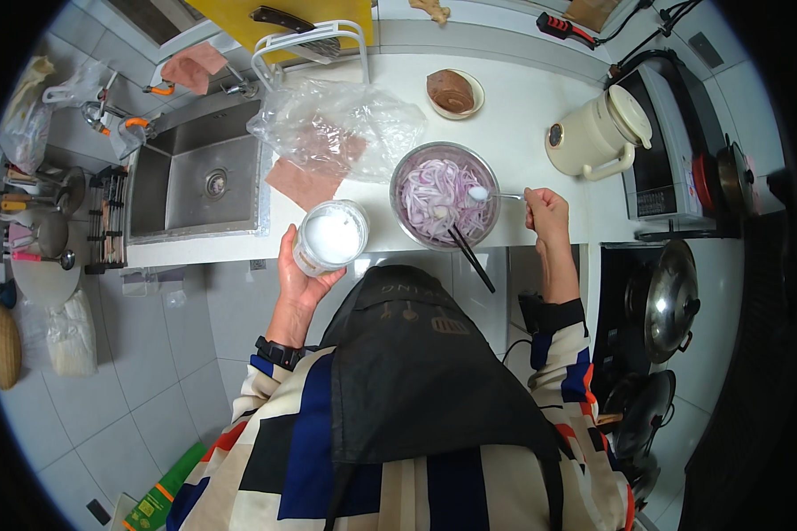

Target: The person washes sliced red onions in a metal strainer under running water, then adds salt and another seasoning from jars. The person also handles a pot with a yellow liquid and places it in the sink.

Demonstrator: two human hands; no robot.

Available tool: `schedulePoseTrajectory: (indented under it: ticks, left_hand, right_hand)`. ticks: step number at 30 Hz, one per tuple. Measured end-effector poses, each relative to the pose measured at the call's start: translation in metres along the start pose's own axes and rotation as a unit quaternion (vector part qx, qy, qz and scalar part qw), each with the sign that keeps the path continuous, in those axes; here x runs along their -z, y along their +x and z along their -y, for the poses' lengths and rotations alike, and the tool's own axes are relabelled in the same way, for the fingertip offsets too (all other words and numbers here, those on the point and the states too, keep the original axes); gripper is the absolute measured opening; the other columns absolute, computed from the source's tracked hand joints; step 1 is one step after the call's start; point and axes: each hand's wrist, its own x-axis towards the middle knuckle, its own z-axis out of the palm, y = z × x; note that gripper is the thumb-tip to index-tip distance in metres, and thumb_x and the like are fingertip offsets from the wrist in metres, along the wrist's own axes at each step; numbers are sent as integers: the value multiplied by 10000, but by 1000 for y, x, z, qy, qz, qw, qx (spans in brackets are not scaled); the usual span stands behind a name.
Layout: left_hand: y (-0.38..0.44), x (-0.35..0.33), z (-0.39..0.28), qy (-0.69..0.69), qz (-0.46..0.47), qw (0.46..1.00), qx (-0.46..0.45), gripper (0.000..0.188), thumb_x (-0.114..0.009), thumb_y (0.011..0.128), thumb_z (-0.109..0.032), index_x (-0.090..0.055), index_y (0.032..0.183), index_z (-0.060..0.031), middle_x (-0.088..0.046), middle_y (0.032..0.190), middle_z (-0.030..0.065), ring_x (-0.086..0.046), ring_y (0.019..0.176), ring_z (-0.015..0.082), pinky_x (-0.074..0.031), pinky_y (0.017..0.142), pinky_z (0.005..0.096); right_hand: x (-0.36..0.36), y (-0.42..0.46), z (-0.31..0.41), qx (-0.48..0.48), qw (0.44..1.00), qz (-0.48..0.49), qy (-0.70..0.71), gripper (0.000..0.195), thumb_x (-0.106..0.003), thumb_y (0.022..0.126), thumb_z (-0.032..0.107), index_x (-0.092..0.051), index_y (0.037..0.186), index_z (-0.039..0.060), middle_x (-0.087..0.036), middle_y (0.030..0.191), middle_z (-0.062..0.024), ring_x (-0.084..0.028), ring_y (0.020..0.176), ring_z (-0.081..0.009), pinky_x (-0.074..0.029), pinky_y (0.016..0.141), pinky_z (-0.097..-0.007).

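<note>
A clear jar of white granules (334,233) is held in my left hand (305,279), near the front edge of the counter. My right hand (546,211) grips the handle of a metal spoon (479,193), whose bowl carries white granules over the sliced red onions (438,192). These onions lie in a round stainless steel bowl (398,216). Dark chopsticks (473,260) rest in the bowl with their ends sticking out over the counter's front edge. A pinkish cloth (302,186) lies between the jar and a clear plastic bag (335,126).
A steel sink (206,179) is at the left. Behind the onion bowl stands a small bowl (478,96) with a brown lump (450,91). A cream electric kettle (588,133) stands at the right, and a knife (282,20) sits in a white rack (355,26) at the back.
</note>
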Motion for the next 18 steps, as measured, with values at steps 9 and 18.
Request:
schedulePoseTrajectory:
  ticks: [9, 18]
  left_hand:
    - [1, -14, 3, -44, -12, 999, 9, 583, -423, 868, -603, -542, 1241, -170, -632, 1102, 74, -660, 883, 266, -582, 573, 380]
    - [1, -3, 6, -7, 14, 1000, 5, 631, -422, 850, -629, -511, 1266, -163, -563, 1218, 82, -573, 1060, 250, -519, 714, 397]
  right_hand:
    - [20, -7, 0, 4, 1000, -22, 10, 200, -636, 870, 130, -557, 707, 48, -483, 556, 13, -402, 435, -66, -307, 398, -229]
    - [-4, 8, 7, 16, 999, -18, 31, 187, -638, 860, 138, -558, 725, 38, -478, 551, 12, -405, 434, -70, -307, 395, -230]
